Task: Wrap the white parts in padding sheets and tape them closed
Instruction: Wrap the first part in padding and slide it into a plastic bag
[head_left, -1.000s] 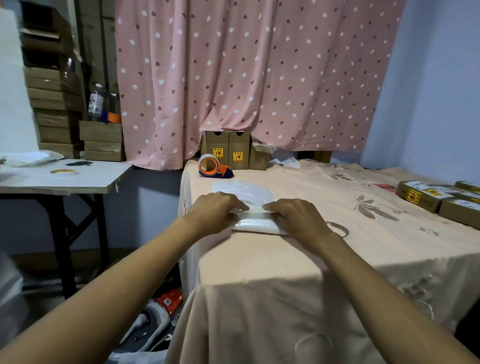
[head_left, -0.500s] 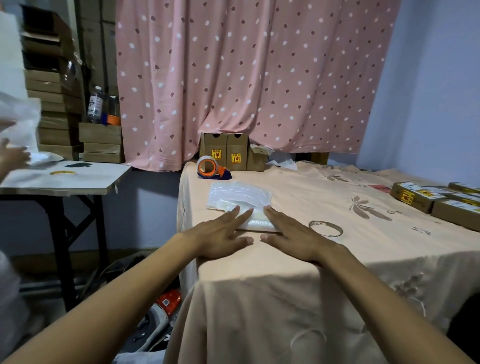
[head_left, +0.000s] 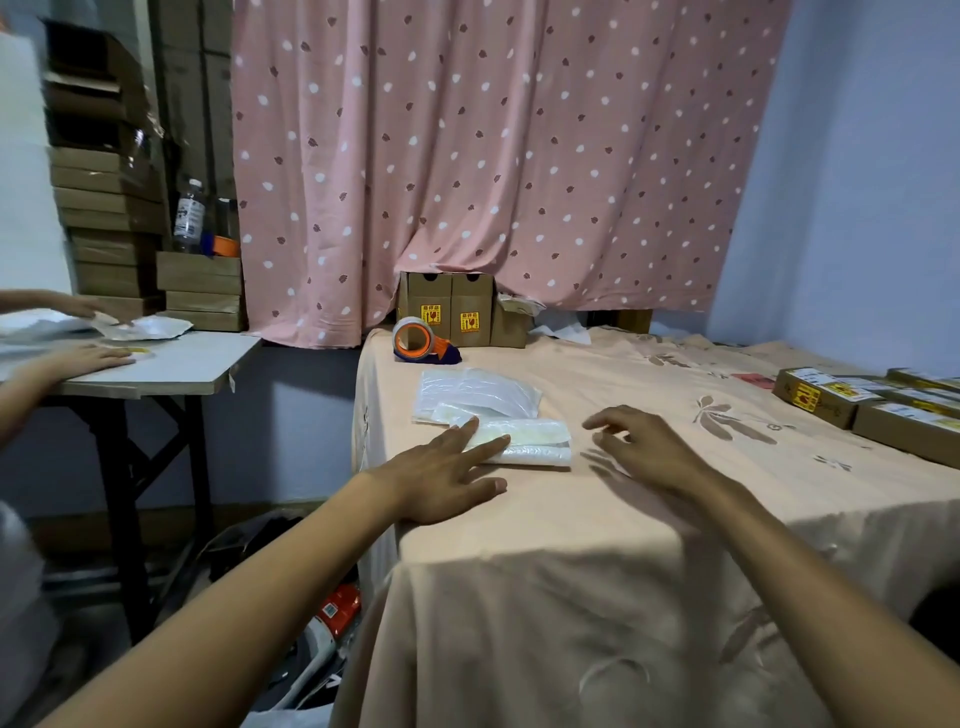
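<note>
A white part rolled in a padding sheet (head_left: 530, 441) lies on the peach tablecloth (head_left: 597, 519). Behind it lies a flat stack of padding sheets (head_left: 475, 389). My left hand (head_left: 447, 475) lies flat with straight fingers, its fingertips pressing on the left end of the wrapped bundle. My right hand (head_left: 644, 447) hovers to the right of the bundle, fingers loosely spread, holding nothing. An orange tape dispenser (head_left: 423, 340) stands at the back left of the table, beyond the sheets.
Small cardboard boxes (head_left: 452, 312) stand at the back by the pink curtain. Labelled flat boxes (head_left: 857, 402) lie at the right edge. On a grey side table (head_left: 171, 369) to the left, another person's hands (head_left: 88, 358) handle sheets. Stacked cartons and a bottle (head_left: 189, 215) stand behind it.
My right hand lifted off the bundle and moved to the right. My left hand stays on the bundle's left end. The other person's hands came down onto the side table.
</note>
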